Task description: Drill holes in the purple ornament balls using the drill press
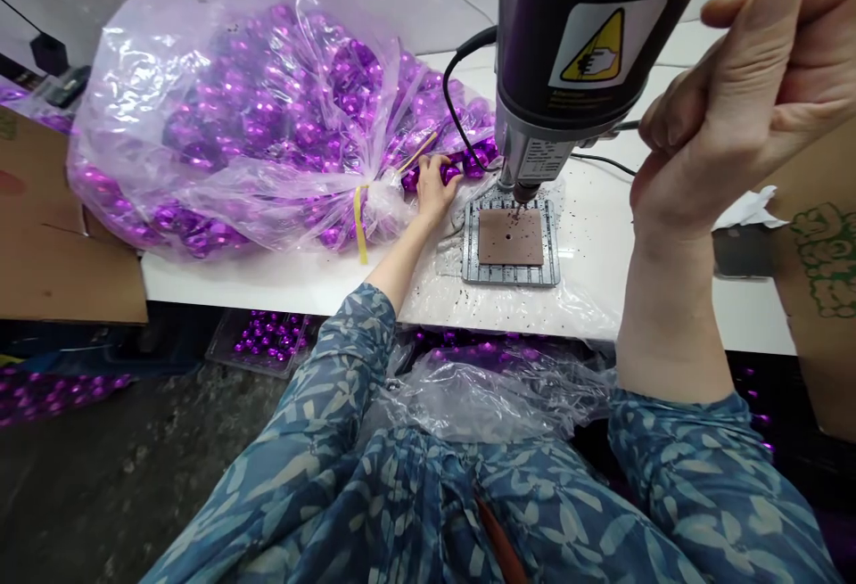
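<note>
My left hand [434,190] reaches to the back of the white table, its fingers closed on a shiny purple ball [450,174] beside the mouth of a big clear bag. More purple balls [476,160] lie just right of it. A small bench drill press [568,49] stands in front of me, its bit raised above a brown square board [511,237] with a small dark hole. My right hand [749,102] is raised at the drill's right side, fingers curled shut; what they hold is hidden behind them.
The clear bag [254,129] full of purple balls, tied with yellow strap, fills the table's left. Dark shavings surround the slotted metal base [472,274]. Cardboard boxes [60,218] flank both sides. A black cable [449,85] loops from the drill. Clear plastic [481,397] covers my lap.
</note>
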Demonstrator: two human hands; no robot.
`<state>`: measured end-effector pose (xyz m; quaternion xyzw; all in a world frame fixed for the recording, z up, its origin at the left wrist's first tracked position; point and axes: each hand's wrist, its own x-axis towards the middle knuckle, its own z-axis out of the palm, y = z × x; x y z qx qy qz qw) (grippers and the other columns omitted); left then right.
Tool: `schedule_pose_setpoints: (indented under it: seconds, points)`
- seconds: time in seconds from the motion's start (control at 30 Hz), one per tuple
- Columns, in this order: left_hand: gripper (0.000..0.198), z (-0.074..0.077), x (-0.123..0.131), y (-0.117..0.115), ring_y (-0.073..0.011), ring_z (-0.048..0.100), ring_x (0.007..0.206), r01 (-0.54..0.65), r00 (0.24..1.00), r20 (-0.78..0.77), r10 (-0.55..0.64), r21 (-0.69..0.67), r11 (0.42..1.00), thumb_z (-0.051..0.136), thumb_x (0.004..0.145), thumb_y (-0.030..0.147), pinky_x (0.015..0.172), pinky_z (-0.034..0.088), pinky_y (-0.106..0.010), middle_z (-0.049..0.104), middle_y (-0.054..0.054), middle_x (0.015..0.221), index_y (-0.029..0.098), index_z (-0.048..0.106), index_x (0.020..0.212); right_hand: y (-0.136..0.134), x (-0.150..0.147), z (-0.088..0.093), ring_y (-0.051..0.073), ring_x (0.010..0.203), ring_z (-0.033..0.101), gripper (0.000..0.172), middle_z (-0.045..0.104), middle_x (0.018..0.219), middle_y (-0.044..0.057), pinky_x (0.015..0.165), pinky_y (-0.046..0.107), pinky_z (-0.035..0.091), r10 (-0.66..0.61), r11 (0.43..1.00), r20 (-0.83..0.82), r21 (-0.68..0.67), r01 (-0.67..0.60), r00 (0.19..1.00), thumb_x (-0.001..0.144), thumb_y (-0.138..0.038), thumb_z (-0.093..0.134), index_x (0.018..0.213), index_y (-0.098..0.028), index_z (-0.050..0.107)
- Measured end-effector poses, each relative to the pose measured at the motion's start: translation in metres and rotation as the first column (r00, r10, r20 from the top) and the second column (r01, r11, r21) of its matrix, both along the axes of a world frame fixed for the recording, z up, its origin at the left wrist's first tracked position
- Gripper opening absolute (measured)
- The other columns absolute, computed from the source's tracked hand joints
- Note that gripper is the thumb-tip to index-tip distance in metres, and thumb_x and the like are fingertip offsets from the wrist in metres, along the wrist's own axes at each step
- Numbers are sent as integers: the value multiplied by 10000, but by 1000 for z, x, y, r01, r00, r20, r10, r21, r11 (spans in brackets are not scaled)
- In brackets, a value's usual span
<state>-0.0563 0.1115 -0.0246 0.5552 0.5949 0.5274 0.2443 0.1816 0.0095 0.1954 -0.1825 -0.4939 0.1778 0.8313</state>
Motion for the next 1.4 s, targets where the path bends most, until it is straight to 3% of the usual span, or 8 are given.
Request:
schedule_pose_setpoints:
  seconds: [0.17,0.27,0.5,0.67,0.87,1.03,1.23,1.4]
  points:
    - [442,9,19,-37,-228,772,1108,194,922,350,-167,-44,980,856,930,553,1048,631,-436,798,-104,1171,228,732,1202,-2,3,0,-29,407,405,392,280,527,-80,436,174,155,-6,1000,51,-24,7,999,830,-543,743,767,-162,680]
    - [448,13,35,-65,-208,795,1091,324,860,432,-273,-47,945,882,916,552,1040,648,-410,827,-90,1151,227,747,1193,-2,4,0,-20,400,406,416,268,525,-77,429,185,163,-21,1000,60,-19,22,998,825,-577,737,769,-167,692]
    - [626,0,61,-96,-265,787,1204,412,844,373,-386,11,911,955,793,664,1109,636,-455,815,-99,1231,221,724,1169,-3,3,-2,-49,401,392,413,495,597,-86,424,172,151,-16,1000,40,-15,16,999,814,-567,760,766,-161,701]
    - [593,-8,66,-102,-278,742,1304,451,846,285,-451,67,890,910,848,671,1214,579,-496,769,-105,1298,232,713,1194,-4,3,-3,-58,400,391,408,603,648,-92,412,163,156,-12,1000,36,-14,13,999,815,-569,762,766,-167,717]
    - [677,-15,63,-99,-326,679,1429,515,834,173,-524,99,851,909,850,667,1313,473,-572,731,-124,1435,256,691,1341,-3,4,-4,-58,401,384,403,411,574,-80,420,150,152,-15,1000,32,-4,15,999,830,-561,758,763,-165,717]
    - [736,-16,57,-99,-403,436,1676,585,807,65,-587,44,810,903,843,687,1412,303,-647,722,-134,1499,259,690,1402,-5,4,-6,-57,406,391,392,409,585,-77,421,146,164,-7,1000,34,-2,7,999,845,-542,754,776,-159,708]
    - [747,-15,63,-105,-359,624,1517,664,733,143,-665,61,745,840,915,680,1331,474,-612,647,-147,1570,265,588,1482,-6,4,-8,-53,412,399,374,398,588,-77,423,151,169,-4,1000,34,22,3,999,885,-506,742,788,-148,687]
    - [724,-15,65,-107,-369,679,1437,666,730,143,-669,76,742,825,929,673,1272,536,-639,661,-157,1496,255,572,1464,-5,6,-17,-54,403,387,358,312,546,-90,435,138,164,-28,998,69,51,25,997,923,-496,717,815,-157,681]
